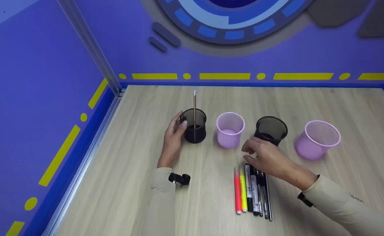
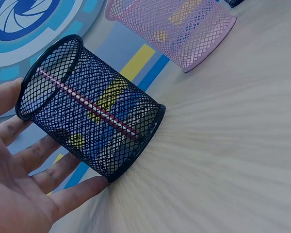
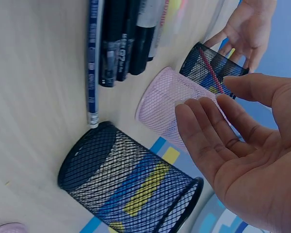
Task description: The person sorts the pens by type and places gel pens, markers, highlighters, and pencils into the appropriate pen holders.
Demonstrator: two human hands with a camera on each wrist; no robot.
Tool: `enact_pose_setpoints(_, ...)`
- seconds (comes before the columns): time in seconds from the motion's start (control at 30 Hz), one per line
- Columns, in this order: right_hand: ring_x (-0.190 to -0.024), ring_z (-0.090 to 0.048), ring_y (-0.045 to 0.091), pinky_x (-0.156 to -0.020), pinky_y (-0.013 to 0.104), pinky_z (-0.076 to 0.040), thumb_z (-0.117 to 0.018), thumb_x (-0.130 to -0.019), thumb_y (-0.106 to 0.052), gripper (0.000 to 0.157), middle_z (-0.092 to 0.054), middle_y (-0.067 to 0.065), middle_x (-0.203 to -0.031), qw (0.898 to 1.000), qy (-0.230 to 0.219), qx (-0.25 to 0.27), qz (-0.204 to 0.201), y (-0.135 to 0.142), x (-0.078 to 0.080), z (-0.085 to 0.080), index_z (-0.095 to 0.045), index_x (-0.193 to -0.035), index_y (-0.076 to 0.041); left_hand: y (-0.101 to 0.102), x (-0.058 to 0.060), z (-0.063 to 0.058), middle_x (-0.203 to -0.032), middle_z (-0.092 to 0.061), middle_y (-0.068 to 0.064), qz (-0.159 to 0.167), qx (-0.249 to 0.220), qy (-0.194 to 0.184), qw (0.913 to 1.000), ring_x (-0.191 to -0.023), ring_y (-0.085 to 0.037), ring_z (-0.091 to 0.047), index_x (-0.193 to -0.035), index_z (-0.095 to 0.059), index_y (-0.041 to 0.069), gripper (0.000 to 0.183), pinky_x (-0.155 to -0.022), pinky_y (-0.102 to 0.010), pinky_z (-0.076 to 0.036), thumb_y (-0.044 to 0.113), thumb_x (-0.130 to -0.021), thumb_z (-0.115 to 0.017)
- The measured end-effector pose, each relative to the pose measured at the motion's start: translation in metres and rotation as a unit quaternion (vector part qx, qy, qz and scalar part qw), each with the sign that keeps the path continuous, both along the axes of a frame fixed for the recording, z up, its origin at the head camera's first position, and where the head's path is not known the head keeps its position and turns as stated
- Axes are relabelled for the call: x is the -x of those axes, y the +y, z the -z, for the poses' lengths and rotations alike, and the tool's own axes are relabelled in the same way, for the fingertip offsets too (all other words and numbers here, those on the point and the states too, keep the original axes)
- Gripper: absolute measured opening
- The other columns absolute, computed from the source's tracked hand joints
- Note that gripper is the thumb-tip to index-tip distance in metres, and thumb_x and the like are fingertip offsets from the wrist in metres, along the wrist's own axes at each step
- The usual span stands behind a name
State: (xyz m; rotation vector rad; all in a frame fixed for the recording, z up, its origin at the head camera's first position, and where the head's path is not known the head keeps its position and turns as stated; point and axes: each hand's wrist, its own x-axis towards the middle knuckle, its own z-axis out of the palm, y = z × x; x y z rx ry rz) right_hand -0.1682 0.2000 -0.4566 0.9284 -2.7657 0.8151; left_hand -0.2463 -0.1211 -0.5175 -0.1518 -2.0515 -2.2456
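Note:
My left hand holds the side of a black mesh pen holder, thumb near its rim and fingers along its wall. Upright inside leans a pencil. My right hand, fingers loosely bent and nothing between them, hovers above the top ends of a row of pens and markers: a pink highlighter, a yellow highlighter, black markers and slim pens. Just behind that hand stands a second black mesh holder, with a blue-and-white pencil lying near its base in the right wrist view.
Between the two black holders stands a pink mesh holder. Another pink holder is at the far right. The wooden table meets a blue wall on the left and a patterned wall at the back.

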Motion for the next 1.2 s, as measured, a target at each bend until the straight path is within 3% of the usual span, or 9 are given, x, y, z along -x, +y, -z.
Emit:
enact_pose_setpoints(0.57,-0.084,-0.067,0.019,-0.073,0.040,-0.061,-0.083,-0.088,-0.001,0.019,-0.067,0.002,-0.094,0.999,-0.029,-0.018,0.026,0.023,-0.013,0.010,-0.070,-0.100,-0.004,0.000,-0.002,-0.001,-0.154,-0.056,-0.013,-0.015,0.019,-0.007,0.9997,-0.143,-0.025,-0.051,-0.161,-0.047,0.015,0.054,-0.119,-0.039,-0.039,0.026,-0.110,-0.061)
enact_pose_setpoints(0.9,-0.086,-0.069,0.021,-0.073,0.041,-0.060,-0.084,-0.091,-0.009,0.022,-0.069,0.004,-0.099,0.996,-0.061,-0.010,0.061,0.038,-0.018,0.012,-0.069,-0.107,-0.004,0.000,-0.001,0.000,-0.157,-0.051,-0.018,-0.010,0.021,0.001,0.9997,-0.146,-0.028,-0.047,-0.162,-0.045,0.011,0.055,-0.121,-0.041,-0.037,0.024,-0.110,-0.060)
enact_pose_setpoints(1.2,-0.084,-0.066,0.020,-0.070,0.041,-0.058,-0.088,-0.086,-0.008,0.028,-0.068,0.002,-0.094,0.994,-0.068,-0.008,0.087,0.050,-0.021,0.021,-0.069,-0.106,-0.004,-0.001,-0.002,-0.001,-0.161,-0.047,-0.015,-0.008,0.028,0.006,0.9996,-0.149,-0.026,-0.043,-0.163,-0.044,0.014,0.056,-0.121,-0.039,-0.037,0.026,-0.111,-0.059)
